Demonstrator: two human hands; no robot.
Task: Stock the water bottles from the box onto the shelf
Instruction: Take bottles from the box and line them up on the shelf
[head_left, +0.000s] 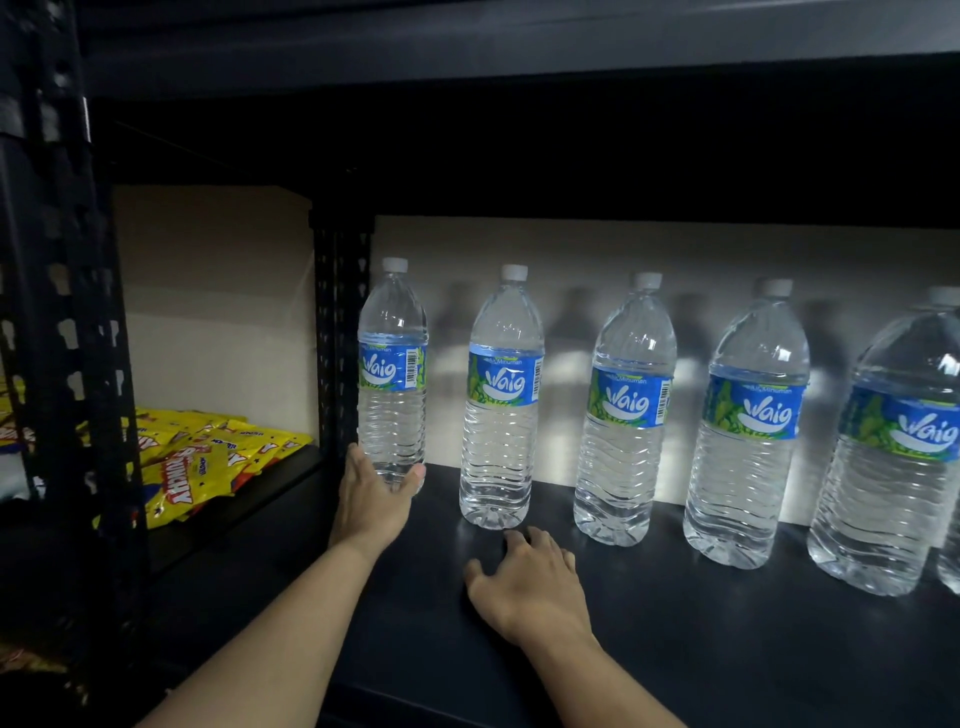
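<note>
The left hand (371, 499) cups the base of the upright end bottle (392, 374) on the shelf (727, 649) — seemingly loosely. The right hand (524, 582) rests spread and empty, just before the next bottle (501, 400).

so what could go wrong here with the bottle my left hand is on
1. The left hand holds the leftmost bottle only near its base, so this tall bottle could tip, perhaps into the upright post beside it.
2. If it falls rightward, it may knock the next bottle and others in the row.
3. The right hand rests open on the shelf just before that next bottle and could bump it.
</note>
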